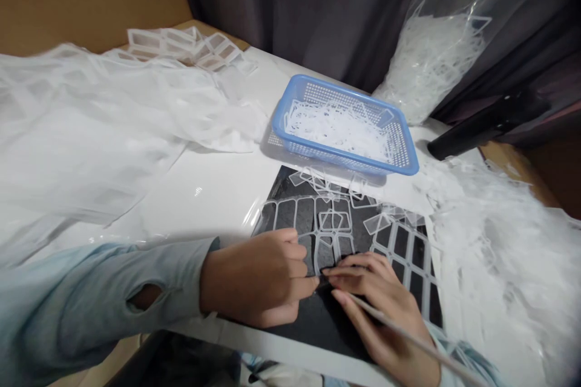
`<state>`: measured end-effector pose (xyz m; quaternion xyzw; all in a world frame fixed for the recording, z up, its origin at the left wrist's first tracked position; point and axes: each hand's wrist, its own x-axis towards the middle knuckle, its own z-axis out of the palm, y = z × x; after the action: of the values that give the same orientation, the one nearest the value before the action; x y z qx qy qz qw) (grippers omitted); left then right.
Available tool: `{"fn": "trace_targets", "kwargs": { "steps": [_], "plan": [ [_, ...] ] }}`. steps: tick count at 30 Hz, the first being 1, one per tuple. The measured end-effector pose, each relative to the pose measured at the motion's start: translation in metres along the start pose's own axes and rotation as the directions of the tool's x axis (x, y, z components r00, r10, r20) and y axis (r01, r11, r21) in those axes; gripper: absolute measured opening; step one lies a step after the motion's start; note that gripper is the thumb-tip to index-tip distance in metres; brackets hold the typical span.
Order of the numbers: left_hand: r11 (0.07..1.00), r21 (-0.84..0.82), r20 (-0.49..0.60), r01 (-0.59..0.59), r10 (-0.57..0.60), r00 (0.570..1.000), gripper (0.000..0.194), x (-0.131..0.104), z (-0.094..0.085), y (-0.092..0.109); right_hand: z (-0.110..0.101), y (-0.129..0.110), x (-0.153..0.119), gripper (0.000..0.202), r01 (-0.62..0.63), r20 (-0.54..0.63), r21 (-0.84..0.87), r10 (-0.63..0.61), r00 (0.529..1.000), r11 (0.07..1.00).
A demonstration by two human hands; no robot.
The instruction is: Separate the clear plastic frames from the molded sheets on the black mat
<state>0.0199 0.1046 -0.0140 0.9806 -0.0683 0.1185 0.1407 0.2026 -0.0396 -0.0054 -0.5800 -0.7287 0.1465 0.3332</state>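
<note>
A translucent white plastic lattice sheet [316, 257] with rounded rectangular openings lies on a black mat [313, 320]. My left hand [261, 278] is closed, its fingers curled down at the near edge of this sheet; the fingertips are partly hidden. Close beside it, my right hand [385, 302] has its fingertips low over the same edge. A long thin pale stick [408, 337] runs from between the right thumb and fingers back past the wrist; its tip is hidden. Several small loose rectangular frames [334, 221] lie on and beyond the sheet.
Beyond the mat stands a blue plastic basket [349, 154] of small white frames. Stacked white sheets [113, 133] cover the left side. Lattice scraps [512, 254] heap up on the right. Behind are a clear bag [431, 60] of pieces and a black tube [481, 124].
</note>
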Motion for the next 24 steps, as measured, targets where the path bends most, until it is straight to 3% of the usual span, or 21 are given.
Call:
{"fn": "trace_targets", "kwargs": {
  "steps": [3,5,10,16,24],
  "plan": [
    [1.000,0.008,-0.009,-0.002,0.002,1.000,0.005,-0.001,0.000,0.000,-0.007,-0.001,0.003,0.011,-0.122,-0.034,0.186,0.130,0.991,0.975],
    [1.000,0.008,-0.016,0.000,0.000,1.000,0.006,-0.001,0.001,0.000,-0.007,-0.001,0.003,0.013,-0.141,-0.063,0.219,0.158,0.985,0.965],
    [1.000,0.008,-0.048,-0.009,0.009,0.999,0.002,0.000,0.000,0.000,0.001,-0.003,0.004,0.013,-0.183,0.001,0.280,0.191,0.982,0.942],
    [0.999,-0.047,-0.077,-0.010,0.007,0.997,0.013,0.001,-0.002,-0.003,0.003,-0.001,0.002,0.011,-0.193,0.034,0.295,0.192,0.981,0.936],
    [0.999,0.019,-0.033,0.041,-0.040,0.999,0.011,0.000,-0.005,0.003,0.006,-0.003,-0.001,0.013,-0.148,0.053,0.262,0.138,0.989,0.954]
  ]
}}
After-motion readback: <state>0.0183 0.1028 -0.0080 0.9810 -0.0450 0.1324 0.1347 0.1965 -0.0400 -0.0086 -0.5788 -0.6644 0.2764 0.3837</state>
